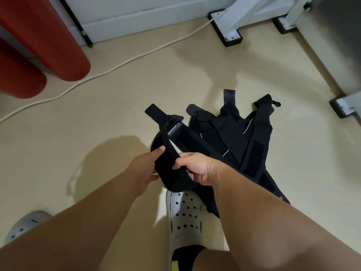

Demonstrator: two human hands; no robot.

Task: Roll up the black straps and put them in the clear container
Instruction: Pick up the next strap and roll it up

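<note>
A black strap (172,145) with a small grey label is held above the beige floor between both hands. My left hand (144,171) grips its curled lower part from the left, thumb on top. My right hand (197,169) pinches the same strap from the right, fingers curled over its edge. The strap's free end sticks up and to the left. A pile of several more black straps (234,137) lies on the floor just beyond my hands. No clear container shows in this view.
Two red cylinders (45,45) stand at the left. A white cable (117,67) runs across the floor. White frame legs with black feet (228,34) stand at the back and right. My grey clogs (185,218) are below the hands.
</note>
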